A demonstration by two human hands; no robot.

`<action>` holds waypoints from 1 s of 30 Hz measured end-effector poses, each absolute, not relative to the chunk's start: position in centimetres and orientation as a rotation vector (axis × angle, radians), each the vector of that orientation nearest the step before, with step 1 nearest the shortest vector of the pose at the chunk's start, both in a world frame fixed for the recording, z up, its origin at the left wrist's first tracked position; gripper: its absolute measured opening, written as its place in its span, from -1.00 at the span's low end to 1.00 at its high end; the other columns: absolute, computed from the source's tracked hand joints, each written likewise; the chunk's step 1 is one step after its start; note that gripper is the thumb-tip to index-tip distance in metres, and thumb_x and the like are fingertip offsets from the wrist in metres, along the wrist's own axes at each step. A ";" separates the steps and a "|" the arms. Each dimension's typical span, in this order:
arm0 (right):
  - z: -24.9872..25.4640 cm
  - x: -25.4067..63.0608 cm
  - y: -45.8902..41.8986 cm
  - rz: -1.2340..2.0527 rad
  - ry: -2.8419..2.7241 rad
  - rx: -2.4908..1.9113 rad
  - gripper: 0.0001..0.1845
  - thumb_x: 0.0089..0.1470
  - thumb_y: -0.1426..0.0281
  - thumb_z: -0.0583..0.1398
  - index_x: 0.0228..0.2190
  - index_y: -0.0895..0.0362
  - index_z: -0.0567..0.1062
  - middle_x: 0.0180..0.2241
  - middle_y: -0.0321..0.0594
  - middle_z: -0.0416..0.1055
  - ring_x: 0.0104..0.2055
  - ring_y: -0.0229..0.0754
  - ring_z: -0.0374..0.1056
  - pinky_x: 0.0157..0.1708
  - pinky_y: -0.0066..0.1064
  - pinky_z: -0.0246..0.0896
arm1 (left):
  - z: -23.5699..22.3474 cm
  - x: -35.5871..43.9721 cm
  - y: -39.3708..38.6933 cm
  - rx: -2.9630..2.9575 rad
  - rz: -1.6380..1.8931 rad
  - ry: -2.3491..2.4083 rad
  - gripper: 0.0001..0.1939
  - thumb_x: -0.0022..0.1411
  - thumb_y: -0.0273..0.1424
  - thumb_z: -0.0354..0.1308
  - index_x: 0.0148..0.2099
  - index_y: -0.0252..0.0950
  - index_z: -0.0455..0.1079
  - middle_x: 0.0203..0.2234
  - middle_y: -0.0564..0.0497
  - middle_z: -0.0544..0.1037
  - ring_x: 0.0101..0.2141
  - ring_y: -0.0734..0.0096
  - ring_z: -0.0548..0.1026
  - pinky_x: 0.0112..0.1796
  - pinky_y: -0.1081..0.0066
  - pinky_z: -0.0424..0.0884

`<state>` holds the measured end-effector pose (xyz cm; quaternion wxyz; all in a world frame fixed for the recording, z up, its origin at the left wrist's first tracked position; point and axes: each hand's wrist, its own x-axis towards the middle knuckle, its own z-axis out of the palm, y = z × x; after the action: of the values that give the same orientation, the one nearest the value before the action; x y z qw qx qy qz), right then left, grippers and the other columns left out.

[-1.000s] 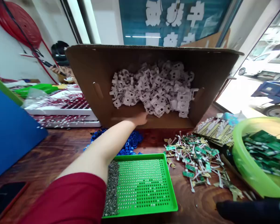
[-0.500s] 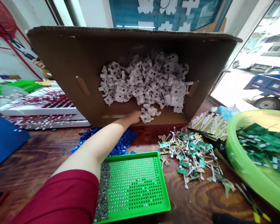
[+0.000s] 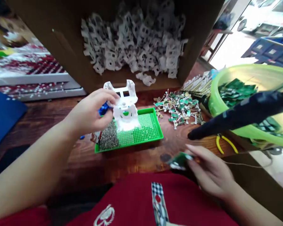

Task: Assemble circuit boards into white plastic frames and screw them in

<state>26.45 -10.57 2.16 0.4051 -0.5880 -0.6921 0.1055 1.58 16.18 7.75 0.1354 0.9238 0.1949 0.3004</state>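
My left hand [image 3: 96, 108] pinches a white plastic housing [image 3: 126, 116] by its left side, holding it up over the green perforated tray [image 3: 147, 140]. The housing has square cut-outs and a round hole. Low on the right, my right hand [image 3: 209, 171] grips a green circuit board [image 3: 180, 160] between thumb and fingers; the board is blurred. Small metal screws [image 3: 109, 138] are heaped at the tray's left end. Behind, many more white housings [image 3: 141, 40] lie piled in a cardboard box [image 3: 68, 47].
Small circuit boards with white leads [image 3: 179, 108] lie right of the tray. A yellow-green basin [image 3: 214, 97] holds larger green boards. A dark wrapped rod [image 3: 238, 114] juts in from the right, above yellow-handled pliers [image 3: 218, 144]. Red-and-white wires in white trays [image 3: 68, 78] stand at left.
My left hand has come back from the box with a white housing. My right hand, unseen before, now appears with a green circuit board. The view has tilted downward.
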 end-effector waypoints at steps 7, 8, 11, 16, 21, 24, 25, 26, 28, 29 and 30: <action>-2.6 22.1 -5.8 0.897 -2.060 -1.599 -0.75 0.19 0.36 0.03 -0.12 0.08 0.41 -0.15 -0.21 0.43 -0.10 -0.24 0.39 -0.06 -0.34 0.33 | 3.9 -3.5 5.8 2.247 0.835 0.486 -0.73 0.10 -0.50 0.05 -0.16 -0.17 0.46 -0.24 -0.06 0.56 -0.21 0.22 0.51 -0.20 0.22 0.45; -3.0 21.9 -5.7 0.882 -2.081 -1.627 -0.73 0.19 0.36 0.03 -0.11 0.08 0.42 -0.15 -0.17 0.41 -0.09 -0.20 0.38 -0.06 -0.29 0.32 | 2.9 -3.6 4.7 2.196 0.906 0.513 -0.75 0.08 -0.52 0.10 -0.18 -0.18 0.46 -0.29 -0.05 0.56 -0.26 0.27 0.52 -0.23 0.26 0.46; -3.6 21.7 -6.2 0.732 -2.046 -1.762 -0.68 0.18 0.33 0.03 -0.06 0.07 0.42 -0.13 -0.08 0.32 -0.10 -0.14 0.35 -0.08 -0.21 0.33 | 0.4 -3.4 2.3 2.039 1.030 0.615 -0.76 0.02 -0.62 0.19 -0.26 -0.23 0.45 -0.36 -0.01 0.51 -0.31 0.38 0.49 -0.25 0.36 0.45; -3.4 22.9 -7.5 0.650 -2.179 -1.594 -0.77 0.16 0.31 0.08 -0.18 0.08 0.45 -0.23 -0.15 0.34 -0.20 -0.23 0.36 -0.20 -0.36 0.35 | -2.0 -2.9 0.5 1.741 1.238 0.803 -0.63 0.00 -0.64 0.20 -0.12 -0.22 0.33 -0.25 -0.02 0.42 -0.18 0.39 0.44 -0.14 0.36 0.40; -4.7 23.8 -8.2 0.556 -2.289 -1.505 -0.80 0.15 0.36 0.11 -0.20 0.07 0.47 -0.25 -0.16 0.37 -0.22 -0.25 0.34 -0.24 -0.40 0.33 | -2.1 -2.4 -0.1 1.727 1.413 0.737 -0.40 -0.07 -0.73 0.19 0.00 -0.17 0.21 -0.24 0.05 0.41 -0.25 0.51 0.44 -0.22 0.49 0.41; -5.1 24.0 -8.5 0.477 -2.215 -1.433 -0.82 0.12 0.42 0.14 -0.20 0.07 0.47 -0.27 -0.17 0.35 -0.24 -0.27 0.32 -0.27 -0.42 0.32 | -2.1 -2.1 -0.2 1.752 1.379 0.734 -0.40 -0.05 -0.71 0.18 0.02 -0.17 0.19 -0.24 0.04 0.42 -0.27 0.52 0.46 -0.28 0.52 0.42; -4.9 24.0 -8.7 0.463 -2.157 -1.406 -0.82 0.10 0.44 0.15 -0.21 0.08 0.46 -0.29 -0.18 0.34 -0.25 -0.28 0.32 -0.28 -0.43 0.33 | -2.1 -2.0 -0.2 1.757 1.366 0.752 -0.42 -0.03 -0.69 0.18 0.02 -0.17 0.19 -0.23 0.03 0.42 -0.25 0.50 0.46 -0.25 0.49 0.43; -4.5 24.0 -8.8 0.447 -2.081 -1.386 -0.82 0.08 0.46 0.17 -0.22 0.09 0.45 -0.30 -0.20 0.32 -0.27 -0.29 0.32 -0.29 -0.44 0.33 | -2.3 -2.0 -0.2 1.769 1.367 0.769 -0.44 -0.02 -0.67 0.18 0.01 -0.16 0.19 -0.22 0.02 0.42 -0.23 0.48 0.46 -0.22 0.46 0.44; -3.0 23.8 -8.9 0.395 -1.896 -1.354 -0.81 0.02 0.50 0.21 -0.25 0.09 0.44 -0.32 -0.22 0.30 -0.29 -0.29 0.32 -0.30 -0.43 0.33 | -2.5 -1.7 -0.2 1.794 1.378 0.792 -0.46 -0.01 -0.64 0.20 0.00 -0.15 0.19 -0.20 0.00 0.40 -0.17 0.42 0.45 -0.17 0.38 0.45; -2.1 23.7 -8.9 0.362 -1.805 -1.343 -0.80 0.00 0.51 0.22 -0.26 0.08 0.44 -0.32 -0.22 0.29 -0.29 -0.28 0.31 -0.30 -0.41 0.33 | -2.7 -1.5 -0.2 1.803 1.381 0.789 -0.47 -0.02 -0.62 0.21 -0.02 -0.14 0.18 -0.20 0.00 0.38 -0.15 0.39 0.43 -0.18 0.36 0.45; -1.1 23.4 -8.9 0.330 -1.735 -1.332 -0.79 -0.02 0.51 0.23 -0.28 0.07 0.44 -0.31 -0.22 0.29 -0.28 -0.26 0.31 -0.29 -0.38 0.32 | -2.8 -1.3 -0.2 1.798 1.377 0.781 -0.46 -0.03 -0.62 0.22 -0.03 -0.13 0.16 -0.19 0.00 0.36 -0.13 0.37 0.42 -0.19 0.36 0.46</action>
<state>23.41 -8.86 -1.09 0.4482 -0.5382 -0.7012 0.1335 -1.29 -0.23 -2.78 0.3644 0.6989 0.3034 0.5354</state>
